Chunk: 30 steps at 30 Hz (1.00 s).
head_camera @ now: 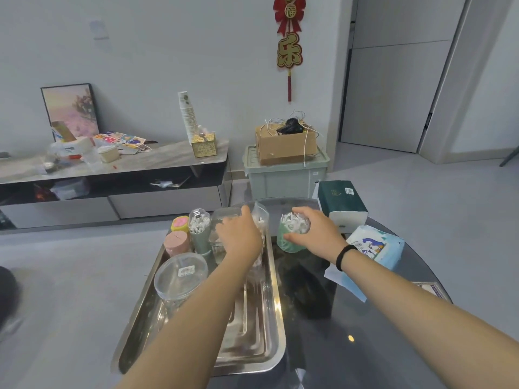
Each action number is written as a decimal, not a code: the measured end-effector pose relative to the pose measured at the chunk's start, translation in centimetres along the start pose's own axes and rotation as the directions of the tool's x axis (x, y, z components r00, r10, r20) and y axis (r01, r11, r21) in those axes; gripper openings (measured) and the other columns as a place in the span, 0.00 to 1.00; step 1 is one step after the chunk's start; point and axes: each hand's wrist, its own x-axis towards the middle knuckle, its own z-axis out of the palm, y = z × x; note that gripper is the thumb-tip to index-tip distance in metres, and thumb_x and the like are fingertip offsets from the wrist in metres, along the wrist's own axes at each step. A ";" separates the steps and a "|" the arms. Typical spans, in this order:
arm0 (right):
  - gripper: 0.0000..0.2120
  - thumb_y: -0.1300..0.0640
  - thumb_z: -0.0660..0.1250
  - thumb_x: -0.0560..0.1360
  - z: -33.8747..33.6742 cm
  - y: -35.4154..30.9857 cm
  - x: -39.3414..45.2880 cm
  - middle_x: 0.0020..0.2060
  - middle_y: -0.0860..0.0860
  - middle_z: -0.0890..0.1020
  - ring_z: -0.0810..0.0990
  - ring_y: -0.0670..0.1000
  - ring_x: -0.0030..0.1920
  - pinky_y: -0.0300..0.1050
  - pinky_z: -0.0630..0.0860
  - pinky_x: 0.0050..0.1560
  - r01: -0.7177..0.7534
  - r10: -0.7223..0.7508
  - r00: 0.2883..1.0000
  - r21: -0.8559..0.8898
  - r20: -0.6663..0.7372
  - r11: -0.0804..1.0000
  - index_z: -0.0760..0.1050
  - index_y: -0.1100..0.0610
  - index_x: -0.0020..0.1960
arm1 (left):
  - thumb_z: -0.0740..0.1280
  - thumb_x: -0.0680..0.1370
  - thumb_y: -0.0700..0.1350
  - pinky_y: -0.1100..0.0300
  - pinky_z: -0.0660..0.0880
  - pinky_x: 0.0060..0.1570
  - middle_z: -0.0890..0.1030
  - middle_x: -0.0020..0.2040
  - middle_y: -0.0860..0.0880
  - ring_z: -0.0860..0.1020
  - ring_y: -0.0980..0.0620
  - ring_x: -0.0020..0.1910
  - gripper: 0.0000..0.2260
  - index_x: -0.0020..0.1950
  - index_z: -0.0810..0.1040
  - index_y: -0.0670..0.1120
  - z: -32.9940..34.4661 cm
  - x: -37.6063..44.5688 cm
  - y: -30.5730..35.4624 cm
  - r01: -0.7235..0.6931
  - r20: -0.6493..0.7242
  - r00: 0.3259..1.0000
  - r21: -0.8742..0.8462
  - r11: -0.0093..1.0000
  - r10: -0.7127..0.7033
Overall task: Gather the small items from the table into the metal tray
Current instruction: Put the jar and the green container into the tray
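Note:
A metal tray [269, 343] lies on the dark round table [373, 349]. At its far end stand a yellow-and-pink container [179, 223], a pink container [177, 242], a cotton-swab holder [200, 223] and a clear jar with a lid [181, 275]. My left hand [238, 234] rests over a clear container [222, 220] at the tray's far end. My right hand [314, 233] is closed around a green cup [289, 242] filled with small white pieces, which stands on the table just right of the tray.
A dark green tissue pack [341, 202] and a blue-white packet [373, 245] lie at the table's right far side. Beyond the table are a low cabinet [112, 175] with clutter and a cardboard box [283, 147] on a plastic bin.

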 end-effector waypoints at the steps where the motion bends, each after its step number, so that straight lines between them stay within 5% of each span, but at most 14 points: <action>1: 0.31 0.51 0.73 0.69 0.1 0.2 0.0 0.66 0.55 0.72 0.72 0.54 0.64 0.45 0.69 0.63 0.002 -0.002 1.000 0.003 0.003 1.000 0.66 0.53 0.69 | 0.61 0.77 0.51 0.51 0.67 0.57 0.76 0.61 0.42 0.71 0.41 0.62 0.21 0.69 0.64 0.47 0.0 0.1 0.2 0.002 -0.004 1.000 0.021 1.000 -0.002; 6: 0.31 0.51 0.74 0.68 0.2 1.4 0.2 0.65 0.54 0.72 0.73 0.54 0.63 0.49 0.73 0.63 -0.012 0.013 1.000 0.035 -0.012 0.999 0.67 0.52 0.68 | 0.59 0.76 0.58 0.45 0.59 0.67 0.67 0.68 0.43 0.64 0.42 0.68 0.26 0.72 0.64 0.50 0.2 1.5 0.9 -0.083 -0.019 0.996 -0.020 0.996 0.082; 12: 0.31 0.50 0.74 0.68 0.6 2.0 0.0 0.65 0.54 0.72 0.73 0.54 0.64 0.51 0.75 0.62 -0.027 0.028 0.999 0.047 -0.018 0.999 0.67 0.52 0.68 | 0.59 0.76 0.39 0.48 0.57 0.67 0.69 0.70 0.48 0.61 0.44 0.70 0.23 0.70 0.69 0.52 0.8 1.4 -0.4 -0.100 0.016 0.995 -0.033 0.994 0.100; 18: 0.32 0.53 0.73 0.69 0.3 2.4 -0.8 0.65 0.54 0.71 0.72 0.54 0.64 0.48 0.72 0.63 -0.041 0.046 0.996 0.062 -0.076 0.997 0.65 0.53 0.69 | 0.58 0.77 0.44 0.46 0.54 0.69 0.64 0.73 0.45 0.59 0.43 0.72 0.19 0.68 0.72 0.51 -0.4 1.3 -0.2 -0.132 0.019 0.990 -0.183 0.974 0.138; 23: 0.36 0.54 0.73 0.68 -0.6 3.6 -2.0 0.68 0.55 0.69 0.70 0.55 0.66 0.49 0.70 0.63 -0.120 0.129 0.978 0.067 -0.164 0.991 0.61 0.56 0.71 | 0.58 0.79 0.45 0.50 0.56 0.67 0.70 0.70 0.48 0.64 0.47 0.70 0.17 0.67 0.74 0.50 -0.9 1.4 2.7 -0.285 -0.044 0.959 -0.184 0.941 0.282; 30: 0.33 0.53 0.76 0.67 -1.3 5.1 -1.8 0.60 0.55 0.75 0.74 0.53 0.55 0.40 0.69 0.49 -0.182 0.203 0.958 0.118 -0.201 0.976 0.64 0.57 0.66 | 0.64 0.78 0.49 0.48 0.54 0.72 0.62 0.76 0.49 0.61 0.46 0.75 0.27 0.75 0.61 0.49 1.5 1.9 6.9 -0.425 0.262 0.850 -0.169 0.889 0.456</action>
